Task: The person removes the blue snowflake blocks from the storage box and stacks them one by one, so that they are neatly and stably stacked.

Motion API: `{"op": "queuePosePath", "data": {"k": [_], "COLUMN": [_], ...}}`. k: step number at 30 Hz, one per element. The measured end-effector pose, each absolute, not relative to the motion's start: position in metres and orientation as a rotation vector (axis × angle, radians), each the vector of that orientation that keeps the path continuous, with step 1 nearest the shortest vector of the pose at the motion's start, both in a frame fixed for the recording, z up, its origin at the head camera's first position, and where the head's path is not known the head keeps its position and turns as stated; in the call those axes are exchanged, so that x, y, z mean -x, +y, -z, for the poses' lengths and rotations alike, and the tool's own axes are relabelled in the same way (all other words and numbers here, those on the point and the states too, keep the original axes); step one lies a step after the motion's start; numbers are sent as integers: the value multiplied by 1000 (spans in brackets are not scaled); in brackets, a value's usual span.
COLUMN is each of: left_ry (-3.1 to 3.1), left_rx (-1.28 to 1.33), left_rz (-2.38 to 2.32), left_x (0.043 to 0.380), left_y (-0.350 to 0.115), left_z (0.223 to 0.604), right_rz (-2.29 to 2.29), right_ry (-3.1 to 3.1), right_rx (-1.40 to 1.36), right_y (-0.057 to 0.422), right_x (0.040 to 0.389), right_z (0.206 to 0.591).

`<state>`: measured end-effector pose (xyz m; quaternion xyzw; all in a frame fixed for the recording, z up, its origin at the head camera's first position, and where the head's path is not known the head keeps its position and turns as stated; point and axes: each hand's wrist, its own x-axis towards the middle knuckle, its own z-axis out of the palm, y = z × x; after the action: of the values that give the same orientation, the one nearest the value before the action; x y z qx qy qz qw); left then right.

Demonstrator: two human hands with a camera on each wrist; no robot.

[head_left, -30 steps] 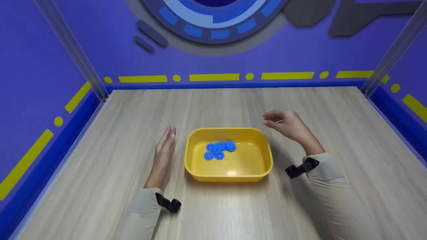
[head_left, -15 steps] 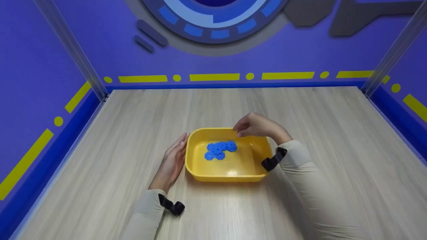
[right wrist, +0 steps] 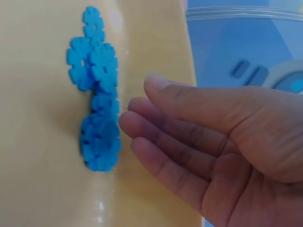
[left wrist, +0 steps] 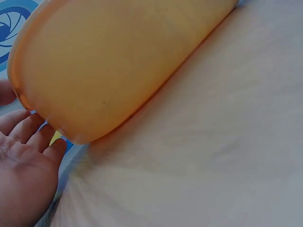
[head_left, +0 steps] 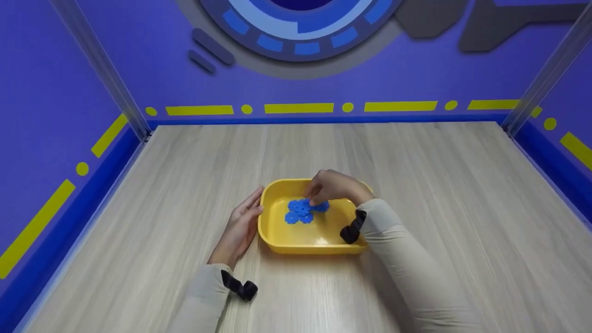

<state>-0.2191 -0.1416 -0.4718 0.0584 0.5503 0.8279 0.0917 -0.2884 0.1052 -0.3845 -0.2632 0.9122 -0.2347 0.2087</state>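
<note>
A yellow plastic basin (head_left: 286, 237) stands on the table with a small cluster of blue notched building discs (head_left: 299, 212) lying on its floor, some overlapping. My left hand (head_left: 240, 222) rests its extended fingers against the basin's left end; in the left wrist view its fingers (left wrist: 37, 132) meet the outer wall. My right hand (head_left: 336, 186) reaches over the far rim, fingertips just above the discs. In the right wrist view thumb and fingers (right wrist: 165, 161) are loosely bent and apart, holding nothing, beside the blue discs (right wrist: 102, 71). The head view hides some discs behind the right fingertips.
Wood-grain table (head_left: 194, 175) surrounds the basin. Blue-purple panels (head_left: 296, 90) with yellow marks bound the back and both sides. A black wrist camera (head_left: 354, 226) hangs over the basin's right part; another (head_left: 240, 286) is on the left wrist.
My right hand has moved left and down from beyond the basin's right side to over the discs. My left hand has moved right onto the basin's left end. The basin has stayed put.
</note>
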Motion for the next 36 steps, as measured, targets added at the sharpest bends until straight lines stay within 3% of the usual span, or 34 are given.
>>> {"op": "queuePosePath", "data": {"k": [18, 36], "left_ry": [1683, 1641], "left_rx": [-154, -135], "left_rz": [-2470, -2503], "left_x": [220, 219], "left_y": [-142, -142], "left_z": [470, 470], "right_rz": [479, 487], "right_ry": [2630, 2534], "right_rx": [739, 807], "right_y": [74, 82], "right_x": [280, 281], "right_z": [401, 397]}}
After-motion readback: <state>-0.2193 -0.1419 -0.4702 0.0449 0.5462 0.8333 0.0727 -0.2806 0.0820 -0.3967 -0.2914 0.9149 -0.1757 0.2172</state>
